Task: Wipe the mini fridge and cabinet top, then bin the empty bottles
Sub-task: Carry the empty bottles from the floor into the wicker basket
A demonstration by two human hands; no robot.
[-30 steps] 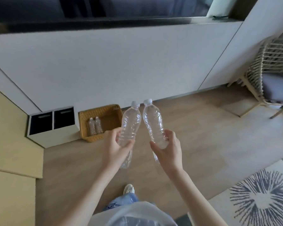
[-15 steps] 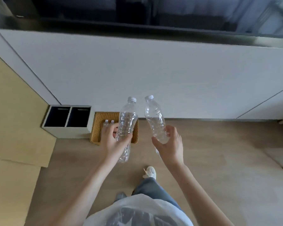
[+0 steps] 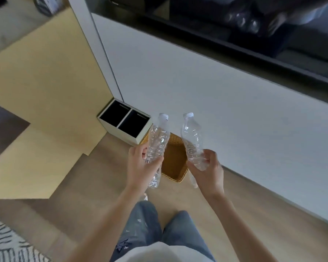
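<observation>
With each hand clamped on clear bottles, left hand [image 3: 140, 167] and right hand [image 3: 206, 171] should centre over the wicker basket [image 3: 173, 161] before releasing.

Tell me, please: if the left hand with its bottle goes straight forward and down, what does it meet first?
Probably the wicker basket on the floor: the left hand and its bottle hang just above its near left edge. Depth is unclear.

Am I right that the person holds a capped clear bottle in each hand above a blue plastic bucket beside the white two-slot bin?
Not quite. The head view shows a brown wicker basket, not a blue bucket. The left hand and right hand do each hold a capped bottle beside the white two-slot bin.
</observation>
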